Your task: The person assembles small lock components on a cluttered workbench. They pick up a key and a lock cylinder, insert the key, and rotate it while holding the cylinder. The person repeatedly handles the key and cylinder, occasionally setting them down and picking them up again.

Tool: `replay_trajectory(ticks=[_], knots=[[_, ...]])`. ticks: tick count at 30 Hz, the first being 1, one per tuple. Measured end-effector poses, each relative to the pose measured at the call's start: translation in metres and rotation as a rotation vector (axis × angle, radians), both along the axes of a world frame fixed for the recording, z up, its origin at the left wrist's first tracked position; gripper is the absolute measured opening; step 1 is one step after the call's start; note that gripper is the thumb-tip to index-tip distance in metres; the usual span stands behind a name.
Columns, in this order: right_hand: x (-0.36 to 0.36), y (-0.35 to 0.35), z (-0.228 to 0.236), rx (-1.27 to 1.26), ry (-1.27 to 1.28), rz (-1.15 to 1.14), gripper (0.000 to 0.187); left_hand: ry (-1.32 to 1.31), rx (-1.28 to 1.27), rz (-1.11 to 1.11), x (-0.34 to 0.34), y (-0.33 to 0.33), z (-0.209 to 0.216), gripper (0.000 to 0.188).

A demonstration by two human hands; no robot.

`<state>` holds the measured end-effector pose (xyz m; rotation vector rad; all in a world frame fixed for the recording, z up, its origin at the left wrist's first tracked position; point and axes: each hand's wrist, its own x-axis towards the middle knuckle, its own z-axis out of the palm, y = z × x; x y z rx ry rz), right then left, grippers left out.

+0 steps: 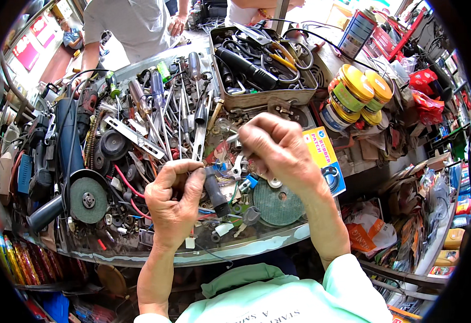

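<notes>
My left hand is closed, thumb and forefinger meeting in a pinch over the crowded workbench. A dark cylindrical piece shows right beside those fingertips. Whether they grip it or some smaller thing, I cannot tell. Higher and to the right, my right hand, slightly blurred, pinches a short, slim metal piece whose end points left. Below this hand lie a green grinding disc, a small blue part and a metal wrench-like piece.
An angle grinder lies at the left. Screwdrivers and loose parts cover the bench. Behind them stands a metal toolbox full of tools. Yellow-lidded tubs and a yellow-blue box are at the right. A person stands across the bench.
</notes>
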<state>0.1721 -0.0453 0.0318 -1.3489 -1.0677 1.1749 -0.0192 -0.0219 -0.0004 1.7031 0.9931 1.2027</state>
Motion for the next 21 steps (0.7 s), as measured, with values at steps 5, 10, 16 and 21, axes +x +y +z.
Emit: replay_trajectory(ticks=[5, 10, 16, 21], knots=[[0.022, 0.000, -0.004, 0.084, -0.020, -0.181, 0.019, 0.094, 0.045, -0.070, -0.002, 0.000, 0.001, 0.007], [0.025, 0.004, -0.007, 0.105, 0.011, -0.141, 0.017, 0.224, 0.003, -0.280, 0.007, -0.004, 0.002, 0.012], [0.019, 0.007, -0.013, 0.154, -0.179, -0.158, 0.023, 0.738, 0.271, -0.371, 0.030, -0.004, 0.009, 0.022], [0.017, 0.005, -0.016, 0.164, -0.134, -0.145, 0.021, 0.699, 0.309, -0.340, 0.032, 0.002, 0.002, 0.015]])
